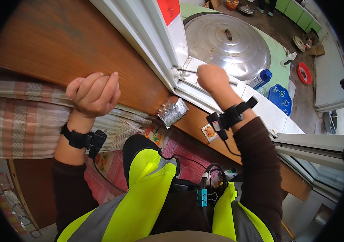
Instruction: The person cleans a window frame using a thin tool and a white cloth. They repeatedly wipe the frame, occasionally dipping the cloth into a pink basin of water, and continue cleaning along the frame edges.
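Observation:
My left hand (95,94) is raised over the wooden sill board (78,51), its fingers curled inward; nothing shows in it. My right hand (213,78) is closed at the corner of the white window frame (153,45), above the tiled ledge. A thin grey cable or rod (188,71) runs from a white knotted piece at the frame to this hand; the fingers' inner side is hidden, so the grip itself does not show. Between the hands and lower down, a silver foil packet (173,112) lies at the board's edge, with a small picture packet (209,133) further right.
Beyond the frame stand a large metal lid (226,45), a blue-capped bottle (260,79), a blue patterned tray (280,99) and a white bottle (288,59). An open window sash (311,142) is at right, a curtain (23,121) at left. A person's legs (267,6) show far off.

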`<state>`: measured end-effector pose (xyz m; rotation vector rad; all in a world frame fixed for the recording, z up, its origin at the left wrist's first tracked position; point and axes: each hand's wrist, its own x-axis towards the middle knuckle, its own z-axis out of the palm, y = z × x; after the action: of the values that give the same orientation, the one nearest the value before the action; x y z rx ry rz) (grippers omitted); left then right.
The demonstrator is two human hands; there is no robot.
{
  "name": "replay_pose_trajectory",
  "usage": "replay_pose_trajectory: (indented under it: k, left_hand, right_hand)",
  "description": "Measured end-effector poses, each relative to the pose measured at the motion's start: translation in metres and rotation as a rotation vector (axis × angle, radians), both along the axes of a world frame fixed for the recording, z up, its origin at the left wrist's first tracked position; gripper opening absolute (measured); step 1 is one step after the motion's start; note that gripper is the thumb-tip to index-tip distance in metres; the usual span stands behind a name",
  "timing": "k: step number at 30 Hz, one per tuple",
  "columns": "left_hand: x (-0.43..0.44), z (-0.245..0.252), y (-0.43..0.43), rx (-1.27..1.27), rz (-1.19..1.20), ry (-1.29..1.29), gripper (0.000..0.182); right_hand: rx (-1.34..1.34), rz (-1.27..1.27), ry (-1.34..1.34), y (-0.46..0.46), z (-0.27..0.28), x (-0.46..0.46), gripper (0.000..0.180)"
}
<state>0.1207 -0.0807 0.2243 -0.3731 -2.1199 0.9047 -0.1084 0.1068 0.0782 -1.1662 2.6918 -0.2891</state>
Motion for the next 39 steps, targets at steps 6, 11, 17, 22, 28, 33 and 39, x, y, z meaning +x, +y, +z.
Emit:
replay_pose_trajectory:
  k: [6, 11, 17, 22, 28, 33, 39]
  left_hand:
    - [-0.001, 0.001, -0.001, 0.01, -0.001, 0.007, 0.014]
    - [0.001, 0.001, -0.002, 0.044, -0.03, -0.026, 0.015]
    - [0.002, 0.0, -0.004, 0.062, -0.068, -0.025, 0.017]
    - [0.003, 0.002, -0.003, 0.103, -0.084, -0.043, 0.016]
    - [0.003, 0.008, 0.002, 0.137, -0.08, -0.05, 0.016]
    - [0.004, 0.009, 0.003, 0.149, -0.093, -0.05, 0.016]
    - [0.004, 0.01, 0.004, 0.126, -0.095, -0.046, 0.017]
  right_hand:
    - [-0.163, 0.066, 0.255, 0.019, 0.126, 0.006, 0.019]
    - [-0.778, 0.06, 0.322, 0.031, 0.169, 0.002, 0.02]
    - [-1.152, -0.042, -0.027, 0.03, 0.169, 0.023, 0.019]
    - [-1.377, 0.138, -0.202, 0.009, 0.182, 0.036, 0.022]
    - [-1.461, 0.303, -0.37, -0.037, 0.207, 0.037, 0.033]
    - [-1.392, 0.292, -0.375, -0.073, 0.189, 0.056, 0.039]
    - [-1.398, 0.312, -0.866, -0.084, 0.163, 0.05, 0.039]
